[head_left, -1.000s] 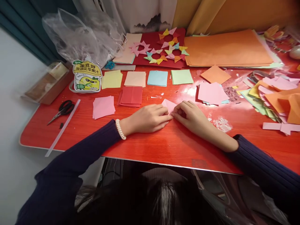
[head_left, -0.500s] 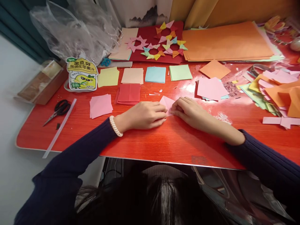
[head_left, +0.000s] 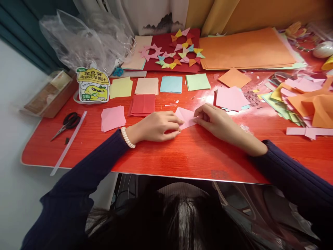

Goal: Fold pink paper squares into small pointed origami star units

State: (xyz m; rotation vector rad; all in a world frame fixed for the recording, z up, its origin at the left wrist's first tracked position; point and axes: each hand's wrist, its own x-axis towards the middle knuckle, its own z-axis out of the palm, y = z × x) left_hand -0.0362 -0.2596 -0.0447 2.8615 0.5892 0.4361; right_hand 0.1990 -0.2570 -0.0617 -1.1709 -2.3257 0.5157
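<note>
A small pink paper square (head_left: pixel 185 116) with fold creases lies on the red table between my hands. My left hand (head_left: pixel 162 125) steadies its left edge, fingertips on the paper and fingers slightly bent; the thumb is mostly hidden. At the right corner, my right hand (head_left: pixel 212 119) pinches the paper between thumb and index finger. A stack of red paper squares (head_left: pixel 143 105) is just beyond my left hand. Close behind my right hand lies a pile of pink squares (head_left: pixel 231 98) with other colours beneath.
Yellow (head_left: pixel 121 87), peach (head_left: pixel 146 85), blue (head_left: pixel 171 84) and green (head_left: pixel 198 82) paper stacks form a row. Folded paper rings (head_left: pixel 169 61) lie behind them. Scissors (head_left: pixel 68 124) and a clear strip (head_left: pixel 69 144) are at left, paper scraps (head_left: pixel 309 93) at right.
My right hand has shifted slightly right along the pink paper's edge, and its fingers have lifted a little. My left fingers have spread somewhat, showing more of the paper. The view has shifted slightly.
</note>
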